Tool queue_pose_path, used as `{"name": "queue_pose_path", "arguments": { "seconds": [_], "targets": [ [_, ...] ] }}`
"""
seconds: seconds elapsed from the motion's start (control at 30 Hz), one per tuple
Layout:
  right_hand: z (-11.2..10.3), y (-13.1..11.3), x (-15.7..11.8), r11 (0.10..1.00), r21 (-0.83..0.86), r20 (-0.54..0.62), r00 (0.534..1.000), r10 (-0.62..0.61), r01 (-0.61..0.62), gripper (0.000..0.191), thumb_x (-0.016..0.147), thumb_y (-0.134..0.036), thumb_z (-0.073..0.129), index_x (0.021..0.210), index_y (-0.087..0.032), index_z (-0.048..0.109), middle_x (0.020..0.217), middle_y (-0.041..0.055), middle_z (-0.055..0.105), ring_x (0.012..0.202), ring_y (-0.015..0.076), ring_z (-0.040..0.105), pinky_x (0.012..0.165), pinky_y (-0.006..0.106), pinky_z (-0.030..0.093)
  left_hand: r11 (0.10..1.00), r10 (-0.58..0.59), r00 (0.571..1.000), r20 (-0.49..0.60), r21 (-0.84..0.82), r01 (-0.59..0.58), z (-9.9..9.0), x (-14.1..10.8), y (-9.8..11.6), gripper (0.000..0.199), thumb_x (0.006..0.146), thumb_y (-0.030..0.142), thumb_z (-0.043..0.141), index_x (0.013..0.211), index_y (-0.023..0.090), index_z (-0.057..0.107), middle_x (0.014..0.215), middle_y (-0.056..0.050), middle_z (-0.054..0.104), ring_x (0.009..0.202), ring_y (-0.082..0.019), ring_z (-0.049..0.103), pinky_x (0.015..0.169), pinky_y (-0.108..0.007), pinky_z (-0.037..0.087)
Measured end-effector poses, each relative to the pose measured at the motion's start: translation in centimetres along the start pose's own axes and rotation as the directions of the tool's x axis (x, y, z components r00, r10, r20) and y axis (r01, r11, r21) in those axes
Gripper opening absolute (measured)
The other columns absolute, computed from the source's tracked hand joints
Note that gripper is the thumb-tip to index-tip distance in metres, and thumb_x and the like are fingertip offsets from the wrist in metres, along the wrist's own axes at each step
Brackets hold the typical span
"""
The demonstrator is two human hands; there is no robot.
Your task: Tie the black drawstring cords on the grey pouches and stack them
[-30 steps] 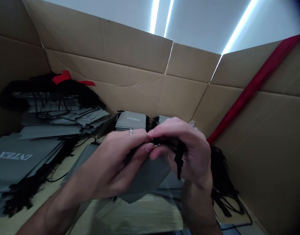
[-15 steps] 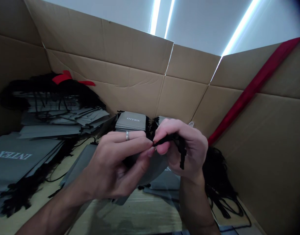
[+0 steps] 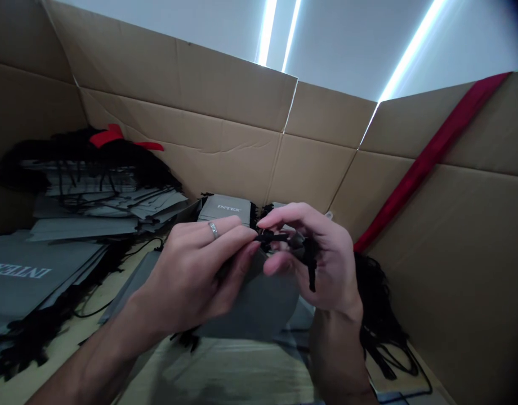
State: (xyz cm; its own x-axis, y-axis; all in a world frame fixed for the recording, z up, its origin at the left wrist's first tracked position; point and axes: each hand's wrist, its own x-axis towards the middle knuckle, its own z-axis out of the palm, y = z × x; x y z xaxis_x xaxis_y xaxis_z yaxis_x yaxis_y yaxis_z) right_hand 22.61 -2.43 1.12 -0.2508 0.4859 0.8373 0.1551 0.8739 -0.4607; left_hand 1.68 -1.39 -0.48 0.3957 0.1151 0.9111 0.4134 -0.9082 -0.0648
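Black cord (image 3: 278, 238) is pinched in the left hand (image 3: 200, 264); whether it is gripped within the curled right hand (image 3: 333, 261) cannot be told. Twisting should be avoided.

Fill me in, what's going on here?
A person is working with both bare hands on a black cord. The left hand pinches it at the fingertips; the right hand curls around it, thumb and forefinger parted, its other fingers' grip unclear. A flat grey piece shows just below the hands. Grey stacks marked INTEX lie to the left and behind, more black cords to the right, with cardboard walls around.
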Motion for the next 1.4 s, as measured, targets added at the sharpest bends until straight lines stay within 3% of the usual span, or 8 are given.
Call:
{"name": "queue_pose_path", "arguments": {
  "seconds": [0.2, 0.37, 0.6, 0.77, 0.87, 1.0, 1.17, 1.4],
  "targets": [
    [0.4, -0.2, 0.0, 0.998, -0.032, -0.027, 0.998, 0.056, -0.057, 0.02, 0.089, -0.032, 0.097, 0.096, -0.022, 0.081, 0.085, 0.0002, 0.078, 0.065, 0.0125, 0.066, 0.063, 0.023, 0.058, 0.995, 0.031, 0.999, 0.019, 0.095, -0.033, 0.1, 0.0, -0.1, 0.009, 0.105, 0.013, 0.062, 0.1, 0.02, 0.061, 0.082, -0.002, 0.068, 0.066, -0.014, 0.057, 0.058, -0.032, 0.041],
    [0.5, -0.2, 0.1, 0.993, 0.036, -0.053, 0.992, 0.113, -0.112, 0.01, 0.091, -0.019, 0.09, 0.089, -0.022, 0.081, 0.079, 0.0002, 0.077, 0.065, 0.0135, 0.069, 0.058, 0.022, 0.055, 0.999, 0.05, 0.996, -0.076, 0.02, -0.048, 0.5, -0.1, 0.2, 0.023, 0.096, 0.005, 0.068, 0.091, 0.023, 0.054, 0.076, 0.002, 0.064, 0.064, -0.013, 0.058, 0.058, -0.03, 0.042],
    [0.6, 0.5, 0.4, 0.944, 0.25, -0.035, 0.973, 0.23, -0.214, 0.03, 0.08, -0.039, 0.101, 0.077, -0.02, 0.078, 0.071, 0.0015, 0.074, 0.061, 0.0145, 0.066, 0.055, 0.024, 0.053, 0.979, -0.002, 0.998, -0.066, -0.203, -0.012, 0.7, -0.1, 0.6, 0.023, 0.093, 0.001, 0.07, 0.092, 0.022, 0.06, 0.072, 0.002, 0.061, 0.058, -0.01, 0.05, 0.053, -0.027, 0.037],
    [-0.1, 0.5, 0.3, 0.953, 0.193, 0.002, 0.971, 0.239, -0.235, 0.038, 0.079, -0.048, 0.102, 0.086, -0.02, 0.077, 0.073, -0.0001, 0.07, 0.06, 0.0128, 0.058, 0.053, 0.024, 0.047, 0.962, -0.096, 0.995, 0.033, -0.254, 0.101, 0.2, 0.2, 0.5, 0.019, 0.1, 0.005, 0.064, 0.087, 0.019, 0.064, 0.068, 0.003, 0.055, 0.056, -0.008, 0.046, 0.052, -0.024, 0.036],
    [-1.0, 0.5, -0.1, 0.974, 0.094, -0.052, 0.976, 0.213, -0.208, 0.042, 0.083, -0.052, 0.097, 0.103, -0.022, 0.074, 0.072, -0.004, 0.058, 0.059, 0.0122, 0.046, 0.053, 0.026, 0.038, 0.956, -0.183, 0.979, 0.092, -0.215, 0.198, -0.2, 0.2, -0.1, 0.014, 0.105, 0.011, 0.063, 0.095, 0.018, 0.071, 0.074, 0.003, 0.066, 0.062, -0.009, 0.058, 0.061, -0.022, 0.045],
    [-1.8, 0.6, -0.5, 0.952, 0.186, -0.08, 0.962, 0.26, -0.242, 0.045, 0.103, -0.065, 0.065, 0.089, -0.023, 0.06, 0.075, -0.0012, 0.045, 0.067, 0.017, 0.04, 0.06, 0.032, 0.035, 0.938, -0.267, 0.959, 0.092, -0.205, 0.28, -0.6, 0.0, -1.1, 0.014, 0.107, 0.019, 0.069, 0.117, 0.022, 0.078, 0.1, 0.0, 0.084, 0.082, -0.013, 0.077, 0.074, -0.02, 0.055],
    [-1.7, 0.1, -0.6, 0.923, 0.264, -0.071, 0.949, 0.308, -0.28, 0.028, 0.109, -0.04, 0.063, 0.088, -0.023, 0.061, 0.079, 0.0006, 0.052, 0.073, 0.0182, 0.046, 0.067, 0.032, 0.039, 0.914, -0.312, 0.946, 0.088, -0.245, 0.324, -0.8, 0.3, -1.5, 0.012, 0.108, 0.026, 0.07, 0.106, 0.02, 0.08, 0.097, -0.001, 0.085, 0.08, -0.013, 0.077, 0.07, -0.02, 0.055],
    [-1.7, 0.3, -0.9, 0.988, 0.09, -0.106, 0.985, 0.135, -0.126, 0.008, 0.098, -0.026, 0.087, 0.1, -0.024, 0.08, 0.09, 0.0033, 0.071, 0.082, 0.0185, 0.065, 0.059, 0.028, 0.044, 0.919, -0.284, 0.952, 0.118, -0.25, 0.305, -0.9, 0.3, -1.6, 0.025, 0.111, 0.028, 0.065, 0.092, 0.017, 0.077, 0.085, -0.001, 0.079, 0.07, -0.013, 0.07, 0.063, -0.022, 0.049]
  ]
}}
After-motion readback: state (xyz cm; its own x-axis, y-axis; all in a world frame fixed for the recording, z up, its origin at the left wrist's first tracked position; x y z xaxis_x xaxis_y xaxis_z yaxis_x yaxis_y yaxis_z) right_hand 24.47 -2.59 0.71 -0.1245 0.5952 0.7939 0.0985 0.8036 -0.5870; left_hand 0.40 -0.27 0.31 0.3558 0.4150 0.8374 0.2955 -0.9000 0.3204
